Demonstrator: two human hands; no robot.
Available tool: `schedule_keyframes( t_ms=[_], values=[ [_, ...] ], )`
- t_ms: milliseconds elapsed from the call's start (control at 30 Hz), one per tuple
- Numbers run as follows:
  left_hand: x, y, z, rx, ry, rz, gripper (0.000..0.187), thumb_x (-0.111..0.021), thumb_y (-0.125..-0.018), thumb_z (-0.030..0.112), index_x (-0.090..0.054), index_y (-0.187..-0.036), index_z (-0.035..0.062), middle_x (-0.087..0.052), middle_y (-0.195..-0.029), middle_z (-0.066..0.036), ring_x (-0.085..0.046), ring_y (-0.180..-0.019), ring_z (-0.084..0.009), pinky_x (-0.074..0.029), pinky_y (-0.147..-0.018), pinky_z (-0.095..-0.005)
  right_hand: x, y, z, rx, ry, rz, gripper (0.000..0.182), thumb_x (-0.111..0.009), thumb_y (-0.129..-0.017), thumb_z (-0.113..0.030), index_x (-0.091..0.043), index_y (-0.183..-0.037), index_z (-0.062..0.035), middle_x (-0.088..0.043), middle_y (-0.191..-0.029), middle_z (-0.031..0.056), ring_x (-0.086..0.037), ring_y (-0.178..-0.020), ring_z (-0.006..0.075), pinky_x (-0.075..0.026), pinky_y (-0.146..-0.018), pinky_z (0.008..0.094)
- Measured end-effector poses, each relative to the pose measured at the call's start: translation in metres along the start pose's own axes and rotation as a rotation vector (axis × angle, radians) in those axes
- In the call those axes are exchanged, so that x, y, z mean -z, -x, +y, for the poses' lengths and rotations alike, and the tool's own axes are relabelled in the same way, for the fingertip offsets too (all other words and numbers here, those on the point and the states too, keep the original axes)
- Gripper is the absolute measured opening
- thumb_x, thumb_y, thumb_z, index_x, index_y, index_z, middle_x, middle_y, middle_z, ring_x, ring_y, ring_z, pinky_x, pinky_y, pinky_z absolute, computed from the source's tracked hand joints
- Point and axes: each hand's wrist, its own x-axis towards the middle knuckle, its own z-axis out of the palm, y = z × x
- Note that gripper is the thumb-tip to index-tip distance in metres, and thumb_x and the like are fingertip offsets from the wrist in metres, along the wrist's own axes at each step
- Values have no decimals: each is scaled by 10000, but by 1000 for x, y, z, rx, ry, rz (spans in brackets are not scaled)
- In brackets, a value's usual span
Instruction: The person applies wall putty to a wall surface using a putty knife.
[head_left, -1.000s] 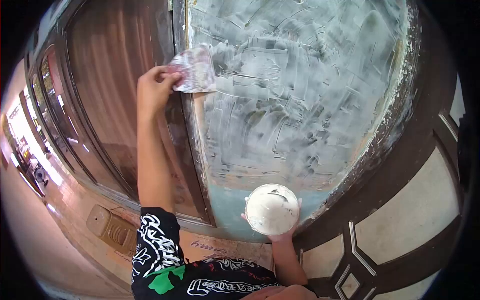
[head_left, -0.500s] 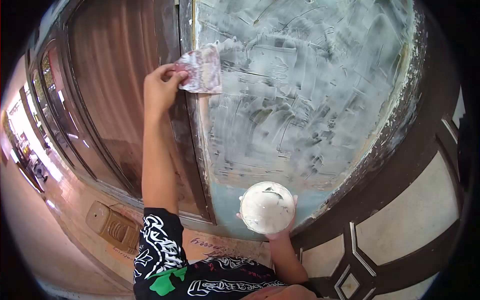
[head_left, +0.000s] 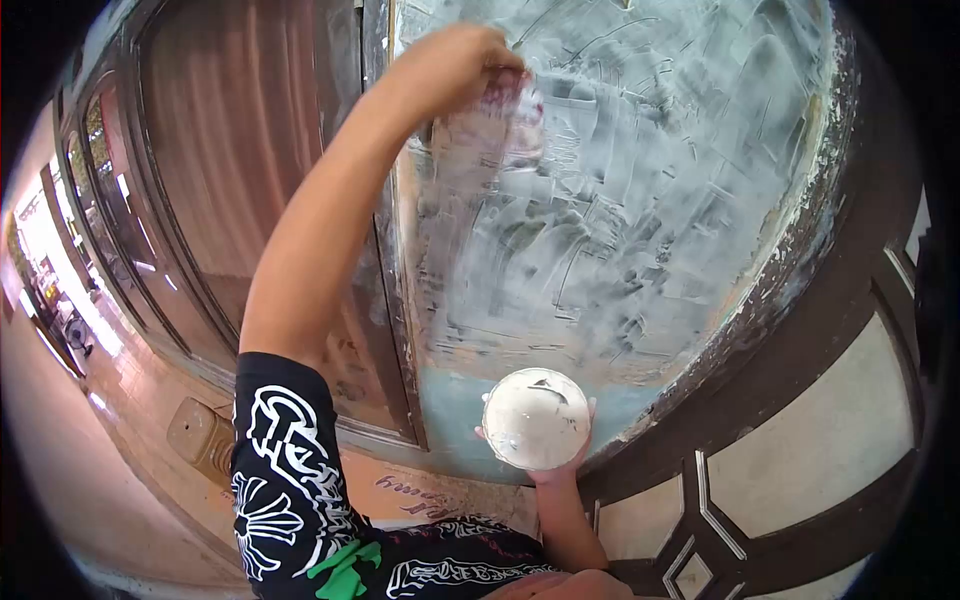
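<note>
My left hand [head_left: 475, 65] is raised high against the wall panel [head_left: 610, 250], fingers closed on the upper end of a flat putty scraper [head_left: 520, 125]. White and reddish smears cover the scraper, which is blurred by motion and overlaps the coated surface. Streaky whitish putty spreads over most of the grey-green panel, with plain green along its lower edge. Lower down, my right hand [head_left: 567, 472] supports a round tub [head_left: 537, 420] of white putty from beneath. Its fingertips show at both sides of the rim; the palm is hidden under the tub.
A dark wooden frame with a brownish glazed panel [head_left: 230, 140] stands left of the wall panel. Dark woodwork with pale inset panels [head_left: 820, 430] runs along the right. On the tiled floor at lower left sits a brown plastic stool [head_left: 197, 435].
My left hand has moved up and to the right with the scraper, from the panel's left edge onto its coated surface. The tub in my right hand has barely shifted.
</note>
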Motion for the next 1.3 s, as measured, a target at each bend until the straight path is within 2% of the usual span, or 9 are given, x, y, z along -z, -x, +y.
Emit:
schedule_keyframes(
  t_ms=[67, 200, 400, 567, 633, 767, 900, 1100, 1300],
  values=[
    [12, -22, -4, -58, 1, 88, 240, -694, -833, 145, -751, -1059, 87, -710, -945, -130, -675, -871, -312, -533, -783, -377, 1, 1, -2, 11, 5, 15, 932, -403, -855, -803, -395, -1492, -122, -386, -1513, 238, -337, -1362, 561, -244, -1017, 828],
    [53, -34, 30, 122, 121, -9, 210, -679, -819, 17, -743, -1018, 11, -708, -976, -188, -670, -890, -323, -525, -808, -385, 6, 4, -5, 21, 9, 24, 929, -412, -849, -803, -404, -1489, -130, -391, -1513, 234, -338, -1367, 553, -223, -1025, 832],
    [20, -2, 54, 195, 307, -339, 215, -685, -824, 49, -758, -1025, 44, -725, -952, -136, -681, -889, -297, -534, -832, -368, 4, 6, -8, 20, -34, 17, 926, -419, -841, -811, -411, -1490, -151, -385, -1524, 222, -320, -1378, 554, -188, -1048, 824],
    [5, -24, 31, -129, 78, -99, 248, -641, -802, -12, -737, -1027, 30, -703, -917, -140, -664, -872, -319, -530, -795, -380, 8, 9, -11, 29, -42, 4, 933, -426, -839, -814, -404, -1494, -149, -375, -1530, 221, -310, -1383, 557, -196, -1044, 824],
    [18, -41, 20, 48, 121, 22, 209, -677, -844, 36, -737, -1044, 46, -718, -897, -118, -687, -794, -243, -524, -784, -336, 8, 10, -11, 38, -53, 5, 935, -429, -839, -813, -401, -1495, -147, -372, -1532, 221, -309, -1384, 556, -201, -1043, 823],
    [62, -48, 35, 86, 148, 27, 221, -666, -825, -1, -749, -1028, 20, -711, -960, -187, -681, -868, -310, -533, -795, -373, 6, 15, -13, 71, -60, -3, 931, -421, -847, -814, -408, -1487, -138, -393, -1513, 226, -335, -1371, 546, -246, -1041, 804],
    [36, -12, 60, 217, 331, -286, 208, -694, -850, 65, -746, -1051, 51, -731, -959, -101, -695, -819, -220, -535, -793, -352, 10, 18, -14, 77, -59, 25, 924, -414, -849, -817, -426, -1473, -136, -421, -1489, 232, -361, -1348, 555, -295, -1031, 790],
    [-2, -12, 11, 29, 18, -10, 266, -679, -794, 6, -731, -1052, 43, -696, -931, -147, -674, -897, -294, -531, -801, -376, 3, 18, -13, 74, -56, -10, 929, -417, -846, -818, -432, -1465, -125, -424, -1484, 237, -372, -1347, 546, -295, -1022, 799],
    [88, -37, 33, 208, 180, 128, 199, -675, -823, 7, -747, -1009, 7, -718, -948, -185, -687, -842, -296, -538, -764, -365, 5, 23, -12, 116, -22, 58, 936, -413, -845, -819, -412, -1476, -128, -427, -1482, 233, -384, -1341, 541, -295, -1019, 803]
  ],
)
